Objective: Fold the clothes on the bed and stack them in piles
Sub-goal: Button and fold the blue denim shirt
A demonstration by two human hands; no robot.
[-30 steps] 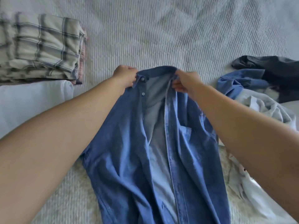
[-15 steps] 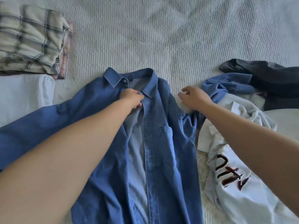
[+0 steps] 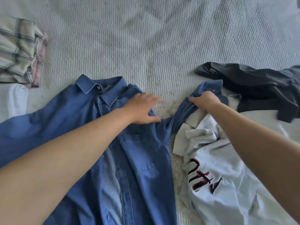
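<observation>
Shirt between folded stack and pile

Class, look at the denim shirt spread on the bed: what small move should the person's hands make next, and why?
Probably draw the sleeve out flat to the side. The right hand grips it near the cuff, bunched over the white printed shirt, while the left hand rests flat on the denim shirt at the shoulder, steadying it.

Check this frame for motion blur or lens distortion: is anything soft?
Head view: the left hand smears at its fingertips, the right hand is sharper; wide-angle bowing stretches both forearms; light is soft and even, without glare.
</observation>
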